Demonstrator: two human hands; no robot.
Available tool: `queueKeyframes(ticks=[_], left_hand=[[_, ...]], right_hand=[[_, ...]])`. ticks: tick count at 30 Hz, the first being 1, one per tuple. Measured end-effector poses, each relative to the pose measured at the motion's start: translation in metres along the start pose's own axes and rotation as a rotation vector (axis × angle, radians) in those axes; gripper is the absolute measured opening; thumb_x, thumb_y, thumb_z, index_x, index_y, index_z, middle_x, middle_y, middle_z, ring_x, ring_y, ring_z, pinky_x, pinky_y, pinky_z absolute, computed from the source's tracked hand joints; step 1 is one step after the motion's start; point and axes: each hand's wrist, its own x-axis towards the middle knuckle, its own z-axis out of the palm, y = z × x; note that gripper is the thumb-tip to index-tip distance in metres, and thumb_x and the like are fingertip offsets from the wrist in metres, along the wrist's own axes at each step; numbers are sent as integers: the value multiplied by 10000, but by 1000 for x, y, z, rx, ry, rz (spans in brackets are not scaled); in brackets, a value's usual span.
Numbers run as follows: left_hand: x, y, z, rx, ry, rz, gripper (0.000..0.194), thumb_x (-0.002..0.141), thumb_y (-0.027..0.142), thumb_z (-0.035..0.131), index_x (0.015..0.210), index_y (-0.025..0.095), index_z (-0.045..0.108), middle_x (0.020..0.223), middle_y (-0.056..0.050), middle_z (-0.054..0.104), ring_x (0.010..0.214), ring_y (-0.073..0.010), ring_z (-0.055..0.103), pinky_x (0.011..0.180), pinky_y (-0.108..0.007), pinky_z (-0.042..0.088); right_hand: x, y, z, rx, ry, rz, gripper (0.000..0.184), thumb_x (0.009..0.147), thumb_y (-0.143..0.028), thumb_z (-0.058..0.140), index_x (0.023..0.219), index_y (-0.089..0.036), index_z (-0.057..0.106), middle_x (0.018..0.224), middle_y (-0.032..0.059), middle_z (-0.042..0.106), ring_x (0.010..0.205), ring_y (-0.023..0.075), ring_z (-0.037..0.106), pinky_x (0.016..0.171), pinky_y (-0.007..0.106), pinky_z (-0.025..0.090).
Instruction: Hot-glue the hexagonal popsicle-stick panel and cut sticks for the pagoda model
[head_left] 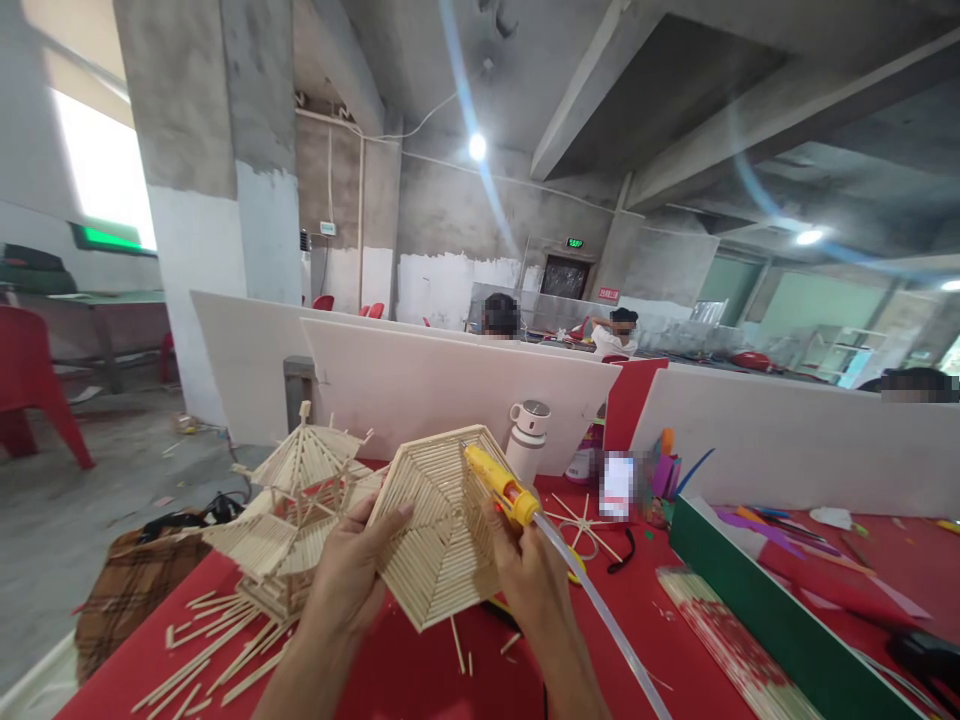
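A hexagonal panel of thin wooden sticks [427,560] is tilted up in front of me over the red table. My left hand [352,565] grips its left edge, thumb on the face. In my right hand [529,560] is a yellow hot glue gun [499,482], its nozzle at the panel's upper right part. A clear glue stick [600,605] trails from the gun's back end. The right fingers also lie near the panel's right edge; whether they touch it is unclear. To the left stands a tiered stick pavilion model [304,500], partly behind my left arm.
Loose sticks [202,640] lie at the left of the red table [622,640]. A white flask [527,440] stands behind the panel, beside a star of crossed sticks [583,525]. A green-sided box [772,600] and a packet of sticks [731,635] lie right. White partitions [450,385] line the back; people sit beyond.
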Motion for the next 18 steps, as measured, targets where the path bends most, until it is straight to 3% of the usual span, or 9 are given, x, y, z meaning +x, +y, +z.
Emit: queueKeyframes(ticks=[5, 11, 18], left_hand=[[0, 0, 0, 0, 10, 9, 550, 462, 112, 916, 972, 99, 713, 825, -111, 788, 668, -262, 749, 612, -317, 627], [2, -2, -1, 20, -6, 17, 536, 486, 121, 908, 986, 102, 716, 846, -113, 790, 684, -270, 752, 651, -345, 633], [1, -2, 1, 9, -3, 14, 511, 484, 105, 905, 961, 98, 723, 839, -119, 790, 694, -276, 755, 660, -340, 632]], right_hand=[[1, 1, 0, -28, 20, 71, 605, 953, -657, 361, 1101, -162, 676, 940, 123, 753, 868, 261, 710, 734, 299, 509], [-1, -1, 4, -34, 2, 36, 627, 933, -687, 363, 1008, -175, 718, 810, 103, 751, 786, 248, 717, 680, 287, 513], [0, -4, 0, -44, 12, 101, 593, 955, -653, 362, 1090, -167, 673, 908, 104, 754, 810, 241, 712, 696, 282, 502]])
